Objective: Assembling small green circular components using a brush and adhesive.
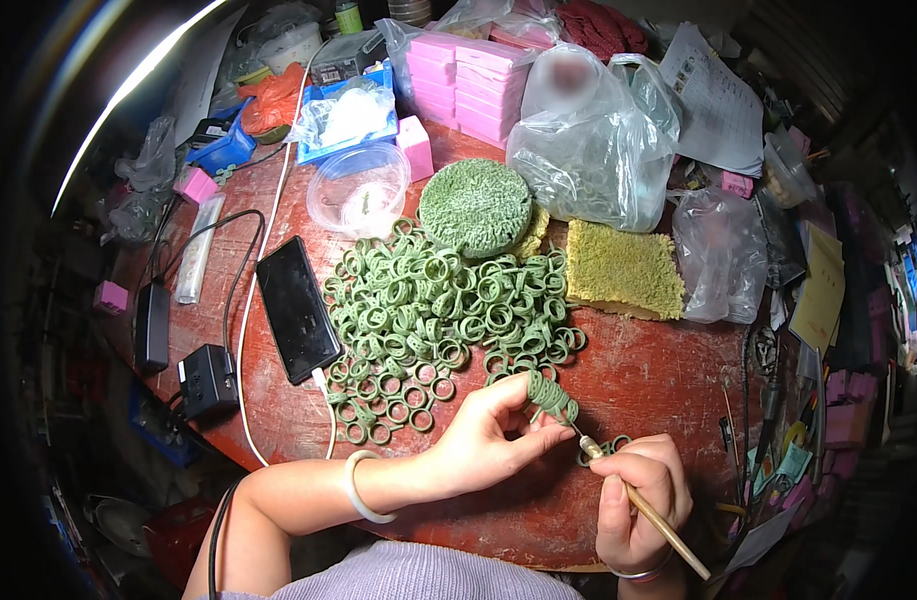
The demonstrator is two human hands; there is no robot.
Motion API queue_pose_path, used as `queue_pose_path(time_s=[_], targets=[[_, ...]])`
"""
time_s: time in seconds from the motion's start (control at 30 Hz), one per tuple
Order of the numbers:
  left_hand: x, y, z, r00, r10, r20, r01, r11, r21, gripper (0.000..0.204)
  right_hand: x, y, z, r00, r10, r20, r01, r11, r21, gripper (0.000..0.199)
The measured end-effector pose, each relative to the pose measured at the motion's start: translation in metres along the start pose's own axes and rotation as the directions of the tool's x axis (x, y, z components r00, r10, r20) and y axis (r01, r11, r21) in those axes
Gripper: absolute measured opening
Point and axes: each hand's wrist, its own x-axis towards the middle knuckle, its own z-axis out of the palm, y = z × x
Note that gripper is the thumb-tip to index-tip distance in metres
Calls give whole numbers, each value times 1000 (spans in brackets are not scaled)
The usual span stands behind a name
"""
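Note:
My left hand [498,435] is closed on a short stack of green rings [553,396], pinched between thumb and fingers. In my right hand [640,490] is a thin hand tool with a wooden handle [668,530] and a narrow metal tip. The tip points up and left at the lower end of the stack; whether it touches or passes inside the rings I cannot tell. A few loose green rings [618,443] lie on the table behind the tool. Beyond my left hand spreads a big heap of similar green rings [443,305].
Around the heap on the red table [628,365] are a black phone [296,310] with a white cable, a round green textured pad [475,207], a yellow sponge-like block [623,270], and a clear round tub [358,190]. Pink blocks [468,85] and plastic bags [593,150] stand at the back.

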Motion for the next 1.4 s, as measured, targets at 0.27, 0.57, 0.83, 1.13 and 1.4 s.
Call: queue_pose_path(time_s=[0.27,0.57,0.83,1.13,1.4], targets=[[0,-2,0,999,32,18,-32,999,31,19,0,0,-1,1000,3,-9,-3,1000,19,15],[1,-5,-3,993,114,-8,-111,976,188,14,0,2,1,1000,-4,-21,4,1000,-22,14],[2,-2,-6,980,195,51,-200,922,333,16,-1,1,0,1000,18,-19,-18,1000,-1,13],[3,2,-7,948,310,75,-310,840,447,15,2,0,-5,885,465,9,-388,728,565,19],[24,46,-28,757,645,-104,-354,539,765,14,6,2,-8,821,570,-23,-427,641,638,22]])
